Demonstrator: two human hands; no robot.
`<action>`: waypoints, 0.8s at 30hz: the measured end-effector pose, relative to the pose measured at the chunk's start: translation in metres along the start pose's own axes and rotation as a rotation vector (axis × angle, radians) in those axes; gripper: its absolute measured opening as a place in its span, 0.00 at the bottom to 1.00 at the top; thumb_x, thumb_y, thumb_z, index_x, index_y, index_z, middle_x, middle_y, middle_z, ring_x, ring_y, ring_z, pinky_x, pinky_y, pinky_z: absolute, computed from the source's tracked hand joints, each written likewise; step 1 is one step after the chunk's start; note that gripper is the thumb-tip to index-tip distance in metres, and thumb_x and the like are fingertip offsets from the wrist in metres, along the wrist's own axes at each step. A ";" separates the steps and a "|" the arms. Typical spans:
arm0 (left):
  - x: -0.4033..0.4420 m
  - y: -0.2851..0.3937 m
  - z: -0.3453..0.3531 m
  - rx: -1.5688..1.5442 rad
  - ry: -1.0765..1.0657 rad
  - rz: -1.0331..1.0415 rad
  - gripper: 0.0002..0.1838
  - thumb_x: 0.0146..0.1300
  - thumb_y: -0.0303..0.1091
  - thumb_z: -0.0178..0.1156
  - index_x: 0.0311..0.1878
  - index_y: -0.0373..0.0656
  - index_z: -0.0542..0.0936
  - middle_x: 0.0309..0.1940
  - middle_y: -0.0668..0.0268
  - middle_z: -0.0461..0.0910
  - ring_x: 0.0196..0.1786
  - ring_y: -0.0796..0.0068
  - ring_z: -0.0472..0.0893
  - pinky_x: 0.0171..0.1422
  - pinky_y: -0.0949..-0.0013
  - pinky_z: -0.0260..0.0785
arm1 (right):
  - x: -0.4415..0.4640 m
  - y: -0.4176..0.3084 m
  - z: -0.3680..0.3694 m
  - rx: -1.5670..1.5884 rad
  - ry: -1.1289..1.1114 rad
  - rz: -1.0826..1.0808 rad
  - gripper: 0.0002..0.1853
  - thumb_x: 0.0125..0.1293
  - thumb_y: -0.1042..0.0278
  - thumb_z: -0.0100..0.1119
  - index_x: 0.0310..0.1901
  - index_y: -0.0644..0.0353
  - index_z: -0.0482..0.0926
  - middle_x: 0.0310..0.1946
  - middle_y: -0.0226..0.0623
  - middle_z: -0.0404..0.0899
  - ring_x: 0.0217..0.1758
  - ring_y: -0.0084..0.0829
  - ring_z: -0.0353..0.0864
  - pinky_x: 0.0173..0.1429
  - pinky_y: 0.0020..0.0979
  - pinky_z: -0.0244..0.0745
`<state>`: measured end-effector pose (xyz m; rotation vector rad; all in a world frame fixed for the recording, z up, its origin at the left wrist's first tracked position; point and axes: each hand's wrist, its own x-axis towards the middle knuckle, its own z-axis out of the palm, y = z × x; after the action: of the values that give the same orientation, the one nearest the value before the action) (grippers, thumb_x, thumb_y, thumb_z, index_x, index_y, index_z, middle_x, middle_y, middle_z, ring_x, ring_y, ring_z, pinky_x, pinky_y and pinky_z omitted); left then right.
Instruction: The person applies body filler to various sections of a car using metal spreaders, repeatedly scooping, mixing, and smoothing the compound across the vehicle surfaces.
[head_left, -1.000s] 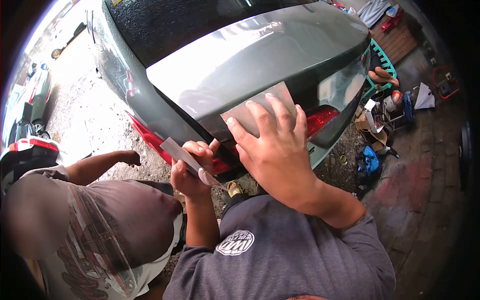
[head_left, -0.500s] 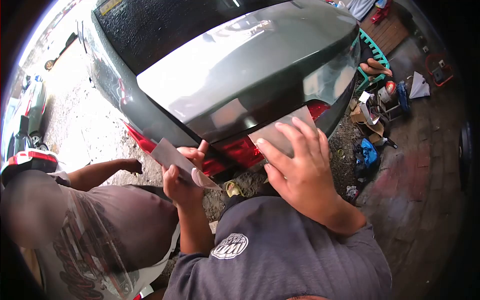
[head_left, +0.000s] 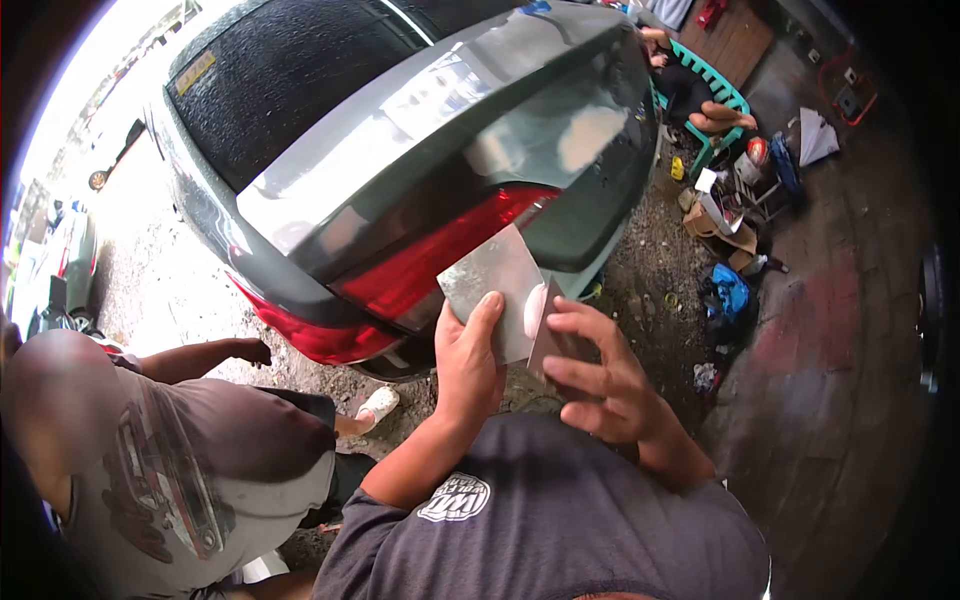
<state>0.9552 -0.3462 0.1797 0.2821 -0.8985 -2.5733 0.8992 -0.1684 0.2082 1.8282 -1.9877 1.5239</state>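
Observation:
My left hand (head_left: 468,345) is closed on a flat grey metal plate (head_left: 495,275), its thumb lying across the lower part. A dab of pale pinkish putty (head_left: 536,309) sits along the plate's right edge. My right hand (head_left: 608,372) grips a second thin plate, a putty spreader (head_left: 546,335) seen nearly edge-on, tilted against the putty and the first plate. Both plates are in front of the car's red tail light (head_left: 430,255). Pale filler patches (head_left: 592,138) show on the grey-green rear of the car (head_left: 560,90).
Close on my left stands another person in a grey printed shirt (head_left: 215,440). At the back right someone's bare feet (head_left: 722,117) rest on a green plastic chair (head_left: 705,60). Boxes (head_left: 722,222) and a blue bag (head_left: 735,292) lie on the ground to the right.
The right hand has drawn its spreader down off the car and brought it against the left plate. The left hand has moved right. My view has shifted, and more of the tail light shows.

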 end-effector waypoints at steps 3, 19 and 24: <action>-0.011 -0.028 0.011 0.052 0.028 -0.018 0.17 0.72 0.29 0.57 0.61 0.36 0.70 0.52 0.58 0.80 0.51 0.67 0.83 0.58 0.62 0.79 | -0.049 0.014 -0.028 -0.251 0.001 0.210 0.22 0.62 0.64 0.66 0.59 0.53 0.81 0.67 0.47 0.67 0.72 0.55 0.65 0.74 0.52 0.62; -0.083 -0.106 0.076 0.377 -0.010 0.634 0.19 0.73 0.23 0.53 0.65 0.32 0.67 0.58 0.57 0.77 0.59 0.71 0.78 0.64 0.67 0.71 | -0.111 -0.048 -0.081 -0.666 0.031 0.118 0.21 0.59 0.62 0.64 0.56 0.42 0.83 0.63 0.38 0.70 0.72 0.45 0.66 0.73 0.63 0.56; -0.087 -0.107 0.067 0.437 0.071 0.650 0.23 0.72 0.26 0.55 0.68 0.35 0.65 0.60 0.55 0.75 0.62 0.64 0.76 0.67 0.62 0.71 | -0.133 -0.025 -0.066 -0.525 -0.106 0.133 0.21 0.61 0.62 0.62 0.57 0.46 0.81 0.62 0.39 0.71 0.69 0.43 0.68 0.72 0.54 0.61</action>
<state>0.9800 -0.1951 0.1686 0.1615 -1.2719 -1.7560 0.9226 -0.0234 0.1770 1.6059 -2.3080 0.8157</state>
